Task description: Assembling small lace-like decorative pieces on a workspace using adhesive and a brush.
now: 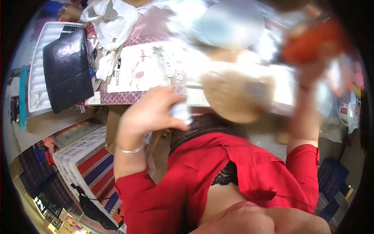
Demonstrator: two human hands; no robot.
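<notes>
At the table's near edge, my left hand curls around a small whitish-blue thing, pinched between thumb and fingers; its kind is too blurred to make out. My right hand is stretched far out to the upper right and smeared by motion. An orange-red thing is at that hand, also smeared, and whether the fingers grip it does not show. Between my hands is a round tan disc-like thing at the table edge. Beyond it lies a round silvery disc or lid.
A white printed sheet lies on the patterned table cover. Left of it are a white plastic bag, a black panel and a white ribbed tray. Stacked boxes stand below left. Plastic-wrapped items hang at right.
</notes>
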